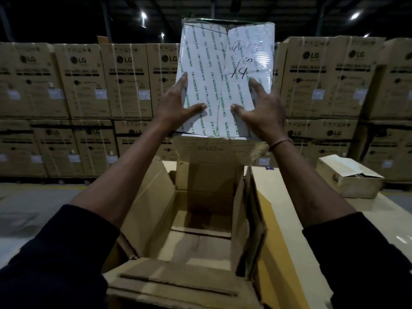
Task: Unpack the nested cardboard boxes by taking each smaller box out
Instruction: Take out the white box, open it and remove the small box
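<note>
Dark sleeves [55, 253] fill the lower corners of the frame, bare forearms reaching up from them. Between them, low in the centre, sits a large open brown cardboard box [252, 219], its flaps folded outward and its inside showing only the bottom flaps.

High in the centre, both hands hold up a smaller box wrapped in white tape [223, 70]. It is raised above the open box, with a brown cardboard flap hanging from its lower edge. Green print repeats "CM-1 WONDER TAPE" all over the wrapping, and "14" is handwritten in dark marker under a scribble I cannot read.

Her left hand [176, 103] presses the box's left side, fingers spread, thumb lying across the near face. Opposite, the right hand [260, 108] mirrors it on the right side; a thin band [279, 142] circles that wrist.

Behind, across the frame's width, stand stacked brown cartons [78, 85] printed "LG" and "WASHING MACHINE". At the right edge lies a small pale cardboard box [347, 177], its lid partly open.
</note>
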{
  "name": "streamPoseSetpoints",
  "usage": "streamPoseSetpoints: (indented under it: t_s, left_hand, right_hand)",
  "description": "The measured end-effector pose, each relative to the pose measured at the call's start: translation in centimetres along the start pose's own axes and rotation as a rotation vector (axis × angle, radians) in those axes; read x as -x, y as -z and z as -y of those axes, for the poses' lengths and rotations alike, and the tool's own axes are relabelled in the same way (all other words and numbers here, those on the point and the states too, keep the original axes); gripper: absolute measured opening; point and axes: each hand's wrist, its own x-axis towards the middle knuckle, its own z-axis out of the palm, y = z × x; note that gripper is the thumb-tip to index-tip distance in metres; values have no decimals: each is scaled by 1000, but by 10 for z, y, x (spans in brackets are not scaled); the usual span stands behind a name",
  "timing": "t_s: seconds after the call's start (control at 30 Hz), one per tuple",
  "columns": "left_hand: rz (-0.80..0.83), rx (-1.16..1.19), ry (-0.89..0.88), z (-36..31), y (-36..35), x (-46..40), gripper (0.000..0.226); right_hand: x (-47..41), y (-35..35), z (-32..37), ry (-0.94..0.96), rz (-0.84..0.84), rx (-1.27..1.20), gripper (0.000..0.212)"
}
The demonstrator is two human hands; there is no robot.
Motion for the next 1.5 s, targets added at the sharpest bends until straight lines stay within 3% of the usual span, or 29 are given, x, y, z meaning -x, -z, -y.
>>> streamPoseSetpoints:
  t_s: [0.23, 0.33, 0.4, 0.77, 1.03, 1.27, 1.33, 1.5]
  left_hand:
    - [243, 120, 131, 39, 65, 11, 110]
    - [351, 178, 192, 49, 72, 19, 87]
    - [432, 206, 216, 62, 70, 23, 75]
    - [691, 87, 375, 107, 16, 54, 100]
    - [775, 18, 407, 144, -31, 101, 104]
    - [866, 49, 486, 171, -62, 164, 121]
    - [843, 111, 493, 171, -71, 182, 120]
    - [761, 139, 470, 169, -86, 195, 121]
  right_hand:
    - [15, 0, 65, -17, 220, -16, 82]
    - [22, -8, 71, -56, 319, -32, 94]
    - [28, -13, 74, -96, 394, -46, 89]
    - [58, -43, 72, -186, 785, 126, 63]
    - [106, -103, 40, -298, 886, 158, 76]
    - [164, -142, 21, -296, 938, 289, 93]
    - [189, -150, 12, -313, 917, 337, 106]
    - [211, -151, 3, -265, 812, 440, 102]
